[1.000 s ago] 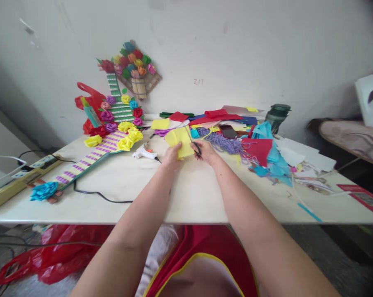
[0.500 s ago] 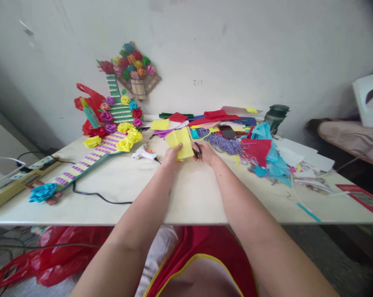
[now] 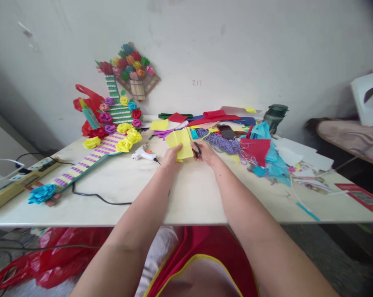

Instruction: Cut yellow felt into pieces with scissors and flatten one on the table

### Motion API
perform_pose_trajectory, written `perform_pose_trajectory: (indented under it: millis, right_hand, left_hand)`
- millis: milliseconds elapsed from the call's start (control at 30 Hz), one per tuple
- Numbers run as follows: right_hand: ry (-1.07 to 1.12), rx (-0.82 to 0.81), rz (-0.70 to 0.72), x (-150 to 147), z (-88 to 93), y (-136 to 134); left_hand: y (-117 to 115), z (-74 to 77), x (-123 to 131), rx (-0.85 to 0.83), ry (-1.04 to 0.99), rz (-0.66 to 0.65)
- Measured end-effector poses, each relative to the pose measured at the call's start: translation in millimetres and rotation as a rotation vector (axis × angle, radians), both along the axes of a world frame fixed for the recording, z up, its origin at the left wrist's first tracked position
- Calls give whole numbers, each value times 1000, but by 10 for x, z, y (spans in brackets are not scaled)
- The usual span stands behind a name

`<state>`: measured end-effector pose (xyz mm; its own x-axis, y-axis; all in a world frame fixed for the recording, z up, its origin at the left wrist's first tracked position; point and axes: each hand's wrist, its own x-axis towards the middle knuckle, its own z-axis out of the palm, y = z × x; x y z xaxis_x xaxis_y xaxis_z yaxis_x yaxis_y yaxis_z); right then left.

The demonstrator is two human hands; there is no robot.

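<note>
Yellow paper [image 3: 180,142], with a crease line down it, is pinched in my left hand [image 3: 173,155] above the middle of the table. My right hand [image 3: 204,153] is closed around the black handles of a pair of scissors [image 3: 197,151]. The scissors' blades point up and away, along the right edge of the paper; how far they are spread is hard to make out. To the left of my left hand lies a white glue gun [image 3: 143,153]. Beyond my right hand is a tangle of purple yarn [image 3: 221,141].
Paper flowers [image 3: 127,142] adorn a striped strip at left, near a power strip [image 3: 25,177]. Coloured sheets [image 3: 216,117], a phone [image 3: 226,132] and a dark bottle [image 3: 275,116] stand at the back. Blue and red scraps [image 3: 257,152] lie right. A black cable [image 3: 96,194] crosses the table.
The scissors' blades now show above the paper's right edge, where they were hardly visible before. Both hands stay almost in place; the whole view has shifted slightly.
</note>
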<state>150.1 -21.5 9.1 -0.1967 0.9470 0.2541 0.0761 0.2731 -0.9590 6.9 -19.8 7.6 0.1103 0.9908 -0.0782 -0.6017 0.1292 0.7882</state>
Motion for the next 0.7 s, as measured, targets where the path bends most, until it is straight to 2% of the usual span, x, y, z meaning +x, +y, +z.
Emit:
perform_pose_trajectory:
  millis: [233, 467, 700]
  right_hand:
    - [11, 8, -1, 0, 17, -9]
    - [22, 1, 1, -14, 18, -6]
    - [5, -3, 16, -3, 9, -8]
  left_hand:
    - [54, -58, -16, 24, -17, -25]
    - [57, -34, -11, -13, -20, 27]
    - [53, -47, -23, 12, -26, -19]
